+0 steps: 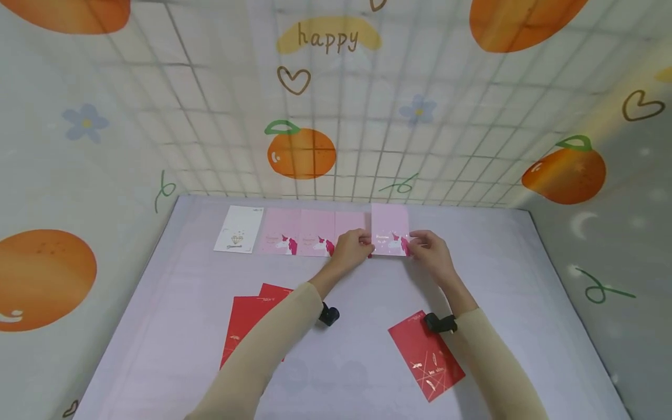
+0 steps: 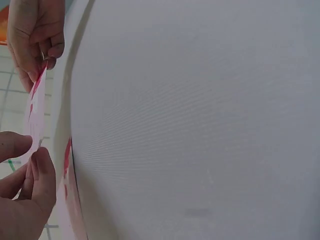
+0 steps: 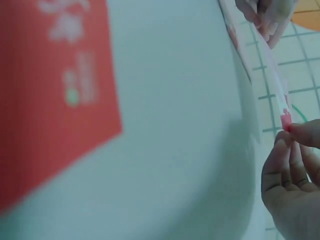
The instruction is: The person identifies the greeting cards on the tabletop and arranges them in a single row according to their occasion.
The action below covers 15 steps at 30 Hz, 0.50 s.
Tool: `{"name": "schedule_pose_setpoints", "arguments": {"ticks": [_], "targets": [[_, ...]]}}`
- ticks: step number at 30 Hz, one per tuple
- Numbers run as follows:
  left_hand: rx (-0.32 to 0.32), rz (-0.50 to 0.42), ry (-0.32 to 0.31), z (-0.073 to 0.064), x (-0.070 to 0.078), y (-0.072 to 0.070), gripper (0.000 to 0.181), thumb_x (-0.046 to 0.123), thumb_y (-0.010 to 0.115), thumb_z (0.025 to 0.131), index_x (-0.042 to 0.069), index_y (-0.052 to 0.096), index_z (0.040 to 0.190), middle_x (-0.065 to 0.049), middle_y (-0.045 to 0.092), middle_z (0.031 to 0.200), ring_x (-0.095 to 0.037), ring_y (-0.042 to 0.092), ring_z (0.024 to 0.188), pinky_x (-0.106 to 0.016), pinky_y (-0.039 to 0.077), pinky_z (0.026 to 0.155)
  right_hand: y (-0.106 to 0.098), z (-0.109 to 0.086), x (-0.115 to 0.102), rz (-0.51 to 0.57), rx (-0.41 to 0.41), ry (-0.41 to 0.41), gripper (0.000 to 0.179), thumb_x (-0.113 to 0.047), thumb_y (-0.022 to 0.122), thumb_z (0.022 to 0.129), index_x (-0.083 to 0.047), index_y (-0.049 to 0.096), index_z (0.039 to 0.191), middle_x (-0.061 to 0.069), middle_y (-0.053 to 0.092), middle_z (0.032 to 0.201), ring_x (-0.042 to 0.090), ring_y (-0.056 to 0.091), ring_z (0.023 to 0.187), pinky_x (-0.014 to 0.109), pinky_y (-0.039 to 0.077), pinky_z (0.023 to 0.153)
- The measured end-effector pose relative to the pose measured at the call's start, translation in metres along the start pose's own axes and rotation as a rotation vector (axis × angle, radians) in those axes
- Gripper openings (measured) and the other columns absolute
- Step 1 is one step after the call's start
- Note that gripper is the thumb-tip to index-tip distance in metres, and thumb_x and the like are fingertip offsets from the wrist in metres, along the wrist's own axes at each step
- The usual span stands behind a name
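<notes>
A pink unicorn card is held slightly above the table by both hands, at the right end of a row of cards. My left hand pinches its left edge, and my right hand pinches the right edge. In the left wrist view the card appears nearly edge-on between the two hands. Left of it lie three similar pink cards, the nearest partly covered by my left hand. A white card with a gold diamond print ends the row.
Two overlapping red cards lie at the front left, partly under the left sleeve. Another red card lies slanted at the front right, beside the right forearm. A grid panel behind printed cloth borders the table's back edge.
</notes>
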<state>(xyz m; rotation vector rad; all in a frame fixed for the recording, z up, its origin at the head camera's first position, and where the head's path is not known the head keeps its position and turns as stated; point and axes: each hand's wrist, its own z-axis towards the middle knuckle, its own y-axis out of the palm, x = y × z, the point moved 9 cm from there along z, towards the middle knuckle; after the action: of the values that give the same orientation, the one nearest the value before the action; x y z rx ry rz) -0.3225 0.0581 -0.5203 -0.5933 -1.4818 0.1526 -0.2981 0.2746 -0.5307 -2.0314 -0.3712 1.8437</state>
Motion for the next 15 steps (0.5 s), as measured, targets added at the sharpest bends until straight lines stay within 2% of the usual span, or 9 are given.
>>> {"name": "schedule_pose_setpoints", "arguments": {"ticks": [10, 15], "targets": [[-0.061, 0.036, -0.073, 0.007, -0.012, 0.009, 0.027, 0.014, 0.070, 0.094, -0.001, 0.068, 0.116, -0.006, 0.068, 0.098, -0.017, 0.062, 0.082, -0.024, 0.055, 0.073, 0.005, 0.012, 0.013, -0.020, -0.032, 0.084, 0.030, -0.018, 0.064, 0.099, -0.005, 0.061, 0.126, 0.016, 0.065, 0.108, 0.029, 0.063, 0.090, 0.030, 0.054, 0.076], [-0.088, 0.055, -0.086, 0.008, -0.015, 0.012, 0.029, 0.016, 0.071, 0.094, 0.000, 0.067, 0.118, -0.004, 0.066, 0.097, -0.017, 0.060, 0.082, -0.025, 0.054, 0.074, 0.006, 0.013, 0.017, -0.040, -0.034, 0.102, 0.031, -0.019, 0.064, 0.099, -0.005, 0.061, 0.126, 0.015, 0.065, 0.108, 0.028, 0.062, 0.089, 0.030, 0.054, 0.075]]}}
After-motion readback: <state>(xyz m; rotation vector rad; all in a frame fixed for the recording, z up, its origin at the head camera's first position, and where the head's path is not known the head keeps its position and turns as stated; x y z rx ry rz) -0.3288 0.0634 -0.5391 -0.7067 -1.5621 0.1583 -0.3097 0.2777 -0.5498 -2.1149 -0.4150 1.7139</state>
